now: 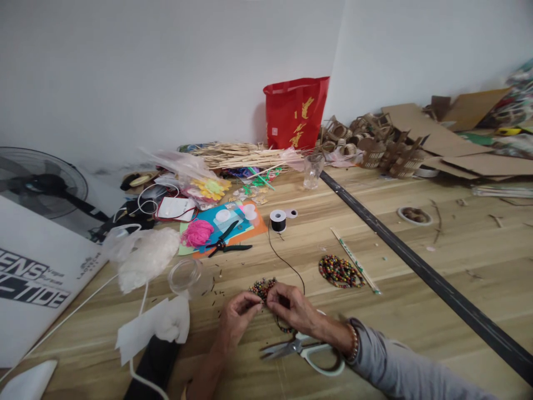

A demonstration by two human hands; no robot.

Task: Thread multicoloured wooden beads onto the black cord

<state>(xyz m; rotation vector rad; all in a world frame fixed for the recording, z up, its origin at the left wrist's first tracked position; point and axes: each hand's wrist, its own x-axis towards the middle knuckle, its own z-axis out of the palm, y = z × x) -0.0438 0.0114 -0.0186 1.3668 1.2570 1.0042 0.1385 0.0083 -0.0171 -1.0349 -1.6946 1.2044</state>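
My left hand (239, 314) is closed in a pinch; whatever sits between its fingertips is too small to make out. Facing it, my right hand (293, 306) pinches at the near edge of a bunched string of colourful beads (261, 286). A black cord (287, 262) runs from a spool (278, 223) toward my right hand and passes out of sight behind it. Below my right wrist lie scissors (306, 349) with pale handles, their blades apart. A second heap of beaded string (339, 272) rests to the right, beside a thin green-and-white packet (353, 258).
Black-handled pliers (225, 243), pink yarn (197, 233) and coloured paper (254, 225) lie beyond my left hand. A clear round tub (183, 276) stands to the left. Farther back are a drinking glass (312, 172), a red bag (295, 114) and cardboard (437, 133). A dark strip (400, 244) crosses the table.
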